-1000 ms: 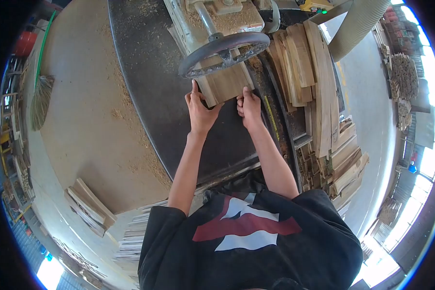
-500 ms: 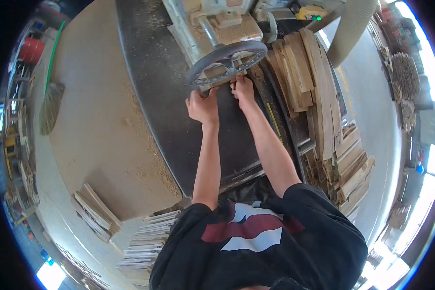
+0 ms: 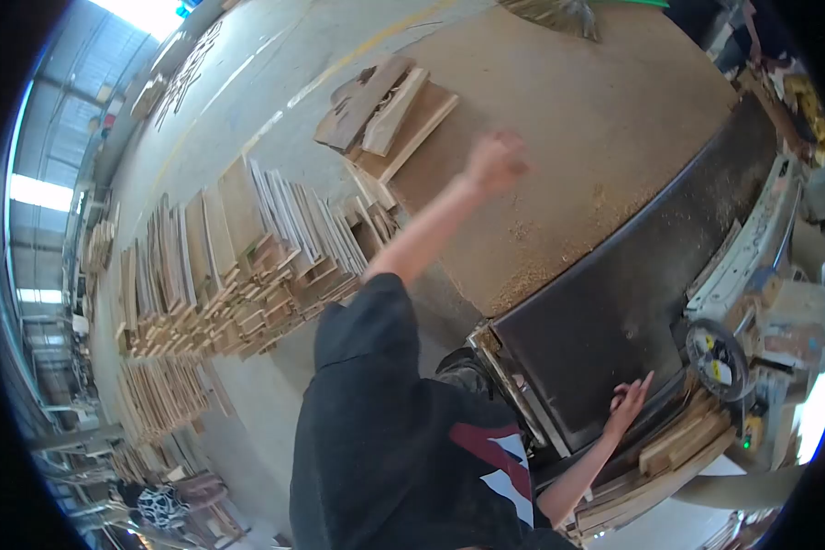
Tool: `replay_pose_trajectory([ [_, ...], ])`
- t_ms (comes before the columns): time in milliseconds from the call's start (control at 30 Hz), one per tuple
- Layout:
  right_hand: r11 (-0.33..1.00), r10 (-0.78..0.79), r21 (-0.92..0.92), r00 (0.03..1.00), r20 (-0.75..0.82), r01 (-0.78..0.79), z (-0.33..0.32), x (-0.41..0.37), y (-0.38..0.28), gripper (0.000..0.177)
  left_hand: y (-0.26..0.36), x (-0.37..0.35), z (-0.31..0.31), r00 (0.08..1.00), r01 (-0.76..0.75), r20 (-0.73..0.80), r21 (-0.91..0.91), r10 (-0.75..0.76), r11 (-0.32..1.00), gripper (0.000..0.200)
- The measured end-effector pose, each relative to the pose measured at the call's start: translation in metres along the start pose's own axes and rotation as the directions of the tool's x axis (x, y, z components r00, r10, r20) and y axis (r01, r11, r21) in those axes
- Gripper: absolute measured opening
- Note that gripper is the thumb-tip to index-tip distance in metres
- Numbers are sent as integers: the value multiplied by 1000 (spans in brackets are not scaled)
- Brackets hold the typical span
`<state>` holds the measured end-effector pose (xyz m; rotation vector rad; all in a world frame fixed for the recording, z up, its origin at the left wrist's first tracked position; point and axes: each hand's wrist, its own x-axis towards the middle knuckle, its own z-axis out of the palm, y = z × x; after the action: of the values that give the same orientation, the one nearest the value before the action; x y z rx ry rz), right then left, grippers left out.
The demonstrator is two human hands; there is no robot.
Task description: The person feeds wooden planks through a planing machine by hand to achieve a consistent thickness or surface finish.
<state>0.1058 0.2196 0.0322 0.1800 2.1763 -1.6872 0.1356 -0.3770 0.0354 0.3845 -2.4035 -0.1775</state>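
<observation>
My left hand (image 3: 500, 163) is stretched out over the tan floor board (image 3: 632, 119), smeared by motion, so its fingers do not show clearly. Over the near end of the black machine table (image 3: 596, 339) is my right hand (image 3: 627, 405), with its fingers apart and nothing in it. A handwheel (image 3: 717, 359) sits on the machine (image 3: 784, 321) just beyond that hand. Beside my right forearm lie several wooden planks (image 3: 687, 442).
Stacked boards (image 3: 238, 247) stand in a long row to the left. A small pile of wood pieces (image 3: 390, 115) lies ahead on the floor. Wood shavings (image 3: 532, 275) line the table's edge, and a broom head (image 3: 559, 16) is at the top.
My view has swung left. Both hands have come away from the wood piece under the handwheel; my left hand has reached far out to the left, while my right stays by the machine.
</observation>
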Motion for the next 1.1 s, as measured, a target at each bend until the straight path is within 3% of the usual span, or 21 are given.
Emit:
replay_pose_trajectory([
  [33, 1000, -10, -12, 1000, 4, 11, 4, -9, 3, 67, -53, 10, -25, 934, 287, 217, 11, -282, 958, 42],
  [67, 999, 1, -32, 1000, -4, -1, 8, -15, 6, 64, -120, 9, -34, 974, 197, -138, 106, -182, 975, 52],
  [100, 999, 18, -50, 1000, -18, -19, 11, -21, 10, 62, -119, 30, -102, 836, 535, 121, 34, -535, 844, 65],
  [167, 997, -24, -68, 999, -32, 22, 13, -21, 15, 63, -179, 8, -134, 741, 559, 91, 467, -665, 686, 72],
  [300, 999, -30, -37, 998, -46, 29, 15, -12, 12, 65, -205, -66, -110, 763, 533, 82, 481, -641, 696, 77],
  [400, 999, -24, -25, 997, -74, 22, 18, -5, 14, 64, -139, -89, -107, 837, 503, 0, 396, -547, 768, 73],
  [467, 999, -24, -24, 994, -110, 22, 14, -11, 23, 62, -84, -79, -123, 744, 599, 90, 347, -662, 722, 69],
  [500, 999, -45, -10, 994, -102, 45, 14, -10, 24, 59, -71, -87, -120, 756, 584, 108, 336, -646, 739, 69],
  [533, 998, -65, 6, 992, -104, 66, 15, -9, 24, 57, -61, -97, -111, 699, 715, 175, -181, -693, 675, 67],
  [567, 996, -80, 37, 993, -92, 84, 14, -8, 26, 54, -46, -102, -101, 658, 681, 295, -625, -693, 380, 66],
  [600, 993, -90, 66, 992, -92, 97, 11, -9, 30, 52, -19, -107, -93, 676, 681, 340, -627, -653, 378, 66],
  [700, 992, -45, 111, 991, -124, 59, 11, -16, 30, 46, 78, -119, -81, 599, 695, 490, -711, -633, 107, 63],
  [767, 988, -101, 105, 984, -147, 117, 14, -20, 31, 43, 136, -122, -71, 539, 699, 599, -710, -593, -81, 62],
  [800, 979, -89, 168, 982, -163, 117, 15, -20, 36, 43, 161, -130, -59, 552, 720, 642, -689, -532, -85, 62],
  [833, 985, -82, 138, 985, -153, 104, 14, -26, 31, 42, 186, -142, -42, 716, 684, 482, -630, -505, 368, 59],
  [867, 976, -90, 182, 984, -154, 118, 13, -28, 33, 41, 210, -149, -30, 870, 487, 329, -456, -368, 744, 57],
  [900, 975, -88, 186, 983, -160, 118, 12, -28, 41, 38, 235, -153, -23, 876, 469, 364, -480, -318, 742, 57],
  [967, 973, -65, 214, 991, -118, 90, 7, -40, 43, 40, 277, -157, -15, 944, 212, 313, -345, -101, 914, 58],
  [1000, 969, -59, 231, 990, -131, 88, 8, -48, 40, 42, 292, -159, -11, 953, 82, 302, -359, 33, 930, 63],
  [1033, 967, -34, 243, 983, -183, 78, 9, -57, 43, 42, 307, -158, -12, 943, 55, 323, -392, 82, 918, 63],
  [1100, 982, 53, 186, 994, -95, -34, 8, -73, 50, 52, 329, -156, -16, 823, 57, 496, -557, 277, 829, 65],
])
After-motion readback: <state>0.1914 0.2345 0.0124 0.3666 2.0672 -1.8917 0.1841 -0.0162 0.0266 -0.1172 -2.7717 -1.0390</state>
